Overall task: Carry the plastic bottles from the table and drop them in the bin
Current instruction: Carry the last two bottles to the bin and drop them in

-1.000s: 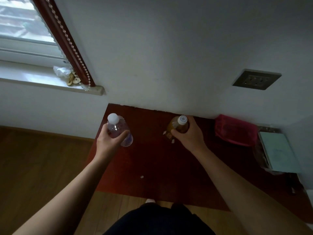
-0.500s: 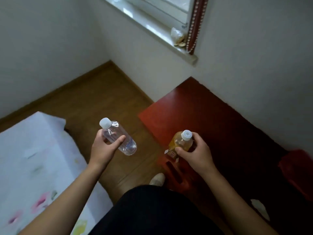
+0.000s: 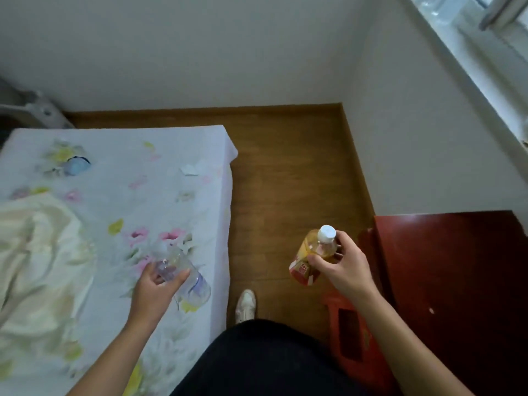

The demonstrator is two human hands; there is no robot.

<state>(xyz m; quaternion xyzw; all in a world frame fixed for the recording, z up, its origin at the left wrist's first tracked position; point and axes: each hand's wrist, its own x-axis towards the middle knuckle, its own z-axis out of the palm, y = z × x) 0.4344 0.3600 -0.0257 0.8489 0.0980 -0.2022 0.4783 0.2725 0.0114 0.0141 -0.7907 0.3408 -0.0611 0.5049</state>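
My left hand (image 3: 155, 290) grips a clear, see-through plastic bottle (image 3: 190, 281) and holds it tilted above the flowered bed sheet. My right hand (image 3: 344, 270) is closed around a yellow-tinted bottle (image 3: 311, 252) with a white cap and a red label, held over the wooden floor. The dark red table (image 3: 457, 281) lies to the right of that hand. No bin shows in this view.
A bed with a white flowered sheet (image 3: 114, 195) and a crumpled cream blanket (image 3: 37, 267) fills the left. Wooden floor (image 3: 285, 172) runs between bed and table. A red plastic stool (image 3: 350, 335) stands under my right forearm, my white shoe (image 3: 245, 305) beside it. A window sill is at the top right.
The view has swung left, away from the table: the bed now fills the left side. Both hands still hold their bottles, and the clear one is now over the bed.
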